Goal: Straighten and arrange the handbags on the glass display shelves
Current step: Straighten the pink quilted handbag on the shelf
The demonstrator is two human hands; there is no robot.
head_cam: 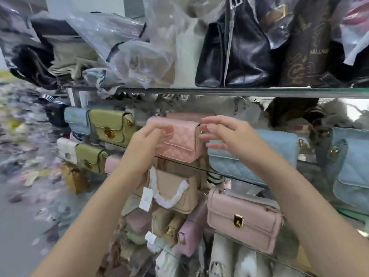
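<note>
At twelve o'clock on the glass shelf (229, 175), your left hand (148, 134) and right hand (224, 134) flank the pink quilted leather handbag (180, 141) at nine and three, fingers apart, seemingly to square it.

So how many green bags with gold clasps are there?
2. The upper green bag stands at the left, beside a small blue bag; the lower green bag is one shelf down, beside a white bag. Others may be hidden.

A pale wall (56, 5) shows at top left, grey floor (18, 226) at lower left.
</note>
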